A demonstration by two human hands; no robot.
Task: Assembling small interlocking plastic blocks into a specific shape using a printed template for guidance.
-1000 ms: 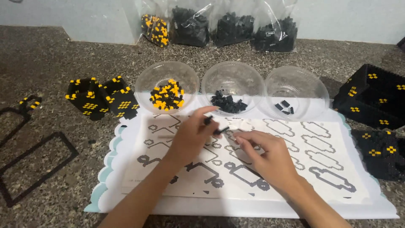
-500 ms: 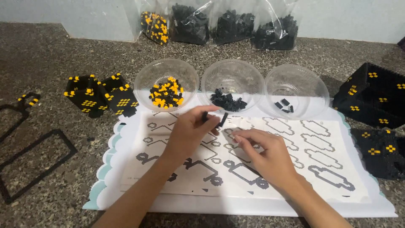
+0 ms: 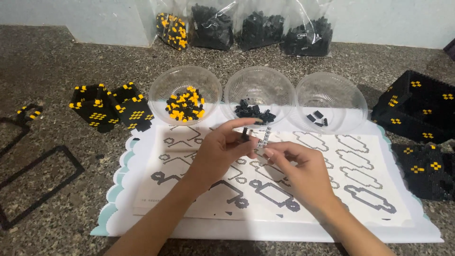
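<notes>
My left hand (image 3: 220, 149) pinches a small black building piece (image 3: 245, 132) between thumb and fingertips, just above the printed instruction sheet (image 3: 360, 175). My right hand (image 3: 298, 170) sits beside it and its fingertips hold a short white studded strip (image 3: 265, 136) against that black piece. Both hands hover in front of three clear plastic bowls: the left bowl (image 3: 163, 87) holds black and yellow pieces, the middle bowl (image 3: 279, 85) holds black pieces, the right bowl (image 3: 353, 97) holds a few black pieces.
Built black-and-yellow blocks (image 3: 111, 109) lie left of the bowls, and larger black assemblies (image 3: 417, 106) lie at the right. Several bags of pieces (image 3: 258, 28) lean on the back wall. Black frame outlines (image 3: 33, 175) lie on the stone counter at the left. A scalloped white mat (image 3: 113, 199) lies under the sheet.
Both hands have risen slightly toward the middle bowl and come together. The black piece in my left hand now meets the white strip at my right fingertips.
</notes>
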